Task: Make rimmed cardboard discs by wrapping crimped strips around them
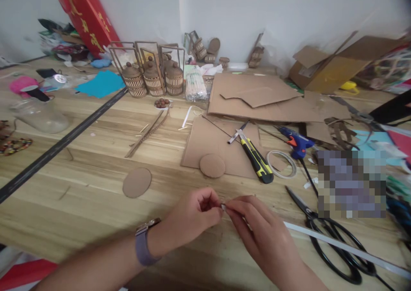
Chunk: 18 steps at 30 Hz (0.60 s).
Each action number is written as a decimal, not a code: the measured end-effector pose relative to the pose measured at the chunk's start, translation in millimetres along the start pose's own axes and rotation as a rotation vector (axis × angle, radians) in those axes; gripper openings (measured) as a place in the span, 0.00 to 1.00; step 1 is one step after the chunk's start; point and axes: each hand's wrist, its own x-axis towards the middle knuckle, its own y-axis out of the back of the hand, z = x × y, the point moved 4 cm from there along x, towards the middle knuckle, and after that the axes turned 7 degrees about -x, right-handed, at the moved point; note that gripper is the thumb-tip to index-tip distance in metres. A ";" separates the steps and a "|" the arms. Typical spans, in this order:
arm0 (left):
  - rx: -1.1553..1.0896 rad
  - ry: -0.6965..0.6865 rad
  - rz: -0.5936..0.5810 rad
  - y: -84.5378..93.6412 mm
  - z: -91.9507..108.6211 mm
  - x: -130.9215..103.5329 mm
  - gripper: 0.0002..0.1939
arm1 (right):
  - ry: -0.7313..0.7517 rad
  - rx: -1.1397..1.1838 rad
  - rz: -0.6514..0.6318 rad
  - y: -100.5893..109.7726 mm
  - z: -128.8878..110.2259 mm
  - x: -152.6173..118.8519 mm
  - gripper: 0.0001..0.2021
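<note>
In the head view, my left hand (199, 212) and my right hand (257, 227) meet above the front of the wooden table. Both are closed in a pinch, fingertips almost touching, with the small pale end of a white strip (346, 248) between them. From behind my right hand the strip runs to the lower right, across the handles of the black scissors (327, 235). Beyond my hands lie a cardboard disc (212, 165) on a cardboard sheet (192, 147), and a yellow-black utility knife (257, 160). Another cardboard disc (137, 182) lies to the left.
A tape roll (293, 164) and a blue glue gun (298, 143) sit to the right. Several small basket-like models (135, 81) stand at the back, near a bowl of brown beads (162, 103). Larger cardboard sheets (250, 107) and an open carton (334, 68) fill the rear right.
</note>
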 end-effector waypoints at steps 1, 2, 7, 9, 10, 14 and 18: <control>-0.016 0.010 -0.005 0.0 0.3 0.3 0.03 | -0.001 0.012 -0.004 -0.3 -0.5 -0.1 0.07; -0.033 0.020 -0.008 0.2 0.3 0.5 0.03 | -0.007 0.027 -0.010 -0.6 -0.7 -0.1 0.07; -0.107 0.077 -0.032 0.5 -1.2 0.5 0.04 | -0.046 0.122 -0.048 -2.6 -0.1 2.3 0.08; -0.119 0.109 -0.044 -0.2 -0.9 0.5 0.05 | -0.052 0.148 -0.055 -2.4 0.2 3.4 0.08; -0.122 0.126 -0.047 -0.6 -0.4 0.7 0.05 | -0.053 0.156 -0.061 -2.3 0.2 3.9 0.08; -0.164 0.178 -0.036 -2.0 1.8 2.4 0.06 | -0.043 0.131 -0.050 -0.7 -0.3 4.9 0.08; -0.203 0.172 -0.014 -2.0 1.7 3.1 0.05 | 0.007 -0.014 0.056 2.9 -4.0 4.0 0.06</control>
